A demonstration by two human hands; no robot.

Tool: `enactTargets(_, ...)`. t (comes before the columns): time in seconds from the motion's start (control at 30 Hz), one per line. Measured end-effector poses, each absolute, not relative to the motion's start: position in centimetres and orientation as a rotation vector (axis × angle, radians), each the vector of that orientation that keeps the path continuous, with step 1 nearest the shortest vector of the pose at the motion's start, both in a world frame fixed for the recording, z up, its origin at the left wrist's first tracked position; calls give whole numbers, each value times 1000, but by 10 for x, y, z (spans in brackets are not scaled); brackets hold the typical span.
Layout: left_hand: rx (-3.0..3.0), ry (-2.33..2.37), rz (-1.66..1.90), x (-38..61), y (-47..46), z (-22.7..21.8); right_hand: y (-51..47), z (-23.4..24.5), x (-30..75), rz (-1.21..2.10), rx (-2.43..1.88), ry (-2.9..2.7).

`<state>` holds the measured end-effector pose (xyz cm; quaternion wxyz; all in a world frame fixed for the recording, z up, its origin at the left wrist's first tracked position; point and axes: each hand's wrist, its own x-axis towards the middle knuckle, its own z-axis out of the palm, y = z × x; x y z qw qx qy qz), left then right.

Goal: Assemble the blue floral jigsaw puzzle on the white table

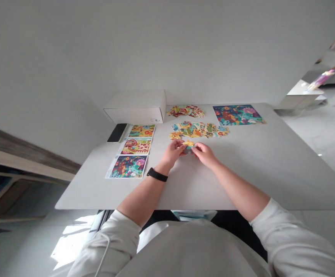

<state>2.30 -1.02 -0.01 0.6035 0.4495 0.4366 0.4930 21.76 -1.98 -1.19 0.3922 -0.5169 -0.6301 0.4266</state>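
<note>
Between my two hands is a small jigsaw puzzle piece (188, 144), yellow above and bluish below; whether it is one piece or a joined pair I cannot tell. My left hand (173, 151) grips its left side, a black band round the wrist. On the right side, my right hand (204, 154) pinches it between thumb and fingers. Just beyond my hands lies a loose pile of yellow, blue and green puzzle pieces (199, 130). Farther back, against the wall, is a second pile of mostly red pieces (186, 111).
A dark, colourful puzzle picture (239, 115) lies at the back right. Down the left run three picture cards (135, 146), with a black phone (117, 132) beside them. Behind these a white box (135, 107) stands against the wall. The white table (271, 173) has rounded corners.
</note>
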Motion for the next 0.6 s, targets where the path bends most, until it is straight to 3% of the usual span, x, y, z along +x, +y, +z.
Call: enactTargets(0.6, 1187, 1080, 1081, 14, -6, -8, -19, -13, 223, 1024, -1347, -1668)
